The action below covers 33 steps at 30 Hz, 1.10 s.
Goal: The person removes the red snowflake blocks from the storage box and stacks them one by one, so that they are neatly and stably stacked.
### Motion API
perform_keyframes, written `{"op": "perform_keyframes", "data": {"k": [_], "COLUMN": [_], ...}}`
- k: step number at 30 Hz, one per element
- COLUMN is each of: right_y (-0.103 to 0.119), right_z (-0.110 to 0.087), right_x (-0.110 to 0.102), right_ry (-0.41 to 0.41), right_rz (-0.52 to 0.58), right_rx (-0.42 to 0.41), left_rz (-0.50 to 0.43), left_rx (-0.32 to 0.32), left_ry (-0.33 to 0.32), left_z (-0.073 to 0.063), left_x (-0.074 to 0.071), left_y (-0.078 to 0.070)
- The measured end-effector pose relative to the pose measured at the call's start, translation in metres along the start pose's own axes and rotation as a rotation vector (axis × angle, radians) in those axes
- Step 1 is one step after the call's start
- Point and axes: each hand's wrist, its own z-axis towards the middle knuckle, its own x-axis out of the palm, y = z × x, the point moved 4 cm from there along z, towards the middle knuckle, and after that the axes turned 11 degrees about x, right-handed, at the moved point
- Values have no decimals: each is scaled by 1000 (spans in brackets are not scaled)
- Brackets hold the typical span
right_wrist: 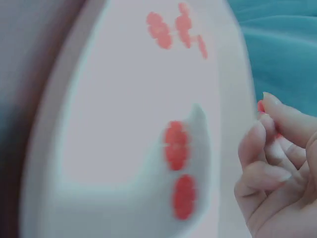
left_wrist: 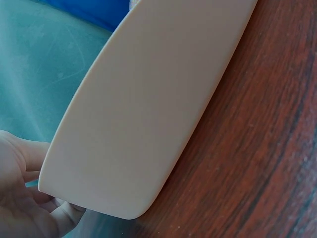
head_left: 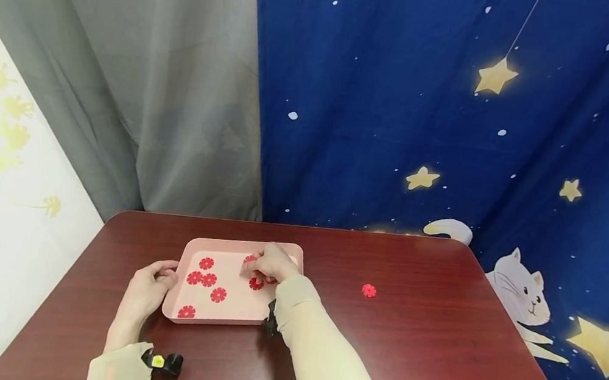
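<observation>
A shallow pink tray (head_left: 237, 321) on the table holds several red flower-shaped discs (head_left: 218, 295), each with a notched rim. My left hand (head_left: 143, 292) grips the tray at its left rim; in the left wrist view, the tray's outer wall (left_wrist: 148, 109) hides some of its fingertips. Over the tray's right part, my right hand (head_left: 274, 263) reaches down with bent fingers. The right wrist view shows its thumb and forefinger pinching a red flower-shaped disc (right_wrist: 261, 106), mostly covered by the fingertips. Two more discs (right_wrist: 176, 146) lie in the tray near that hand.
One loose red disc (head_left: 369, 290) lies on the brown wooden table (head_left: 432, 349), right of the tray. Behind the table hang a grey curtain (head_left: 203, 94) and a blue star-patterned curtain (head_left: 363, 98). Black wrist cameras (head_left: 172, 365) sit close above the tabletop.
</observation>
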Motion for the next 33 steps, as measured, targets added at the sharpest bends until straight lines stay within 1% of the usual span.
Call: {"op": "perform_keyframes", "data": {"k": [3, 5, 7, 9, 11, 13, 16, 19, 22, 25, 30, 33], "right_y": [10, 12, 12, 9, 5, 1, -10, -29, -53, -75, -94, -105], "right_z": [-7, -13, -21, -30, -40, -49, -65, -82, -96, -103, -110, -115], "right_x": [-8, -14, -21, -30, -39, -49, -66, -84, -101, -116, -133, -143], "right_ry": [52, 107, 143, 140, 112, 81, 31, -27, -103, -165, -255, -310], "right_rz": [101, 158, 175, 151, 126, 133, 179, 244, 307, 362, 431, 498], "right_rx": [-87, -130, -156, -176, -204, -225, -270, -295, -274, -235, -219, -201], "left_rz": [2, -1, -2, -7, -7, -5, -6, -11, -12, 1, 23, 27], "left_rx": [-11, -12, -11, -10, -3, -2, -1, 0, 3, 2, -5, -11], "left_ry": [-4, -7, -11, -10, -13, -14, -9, -5, -1, -6, -13, -7], "left_z": [-2, -3, -4, -4, -4, -4, -2, 1, 4, 5, 2, 0], "left_x": [0, 2, 4, 7, 8, 8, 9, 10, 11, 10, 4, 2], "left_y": [2, 3, 3, 3, 2, 2, -1, -5, -7, -6, -4, -4]}}
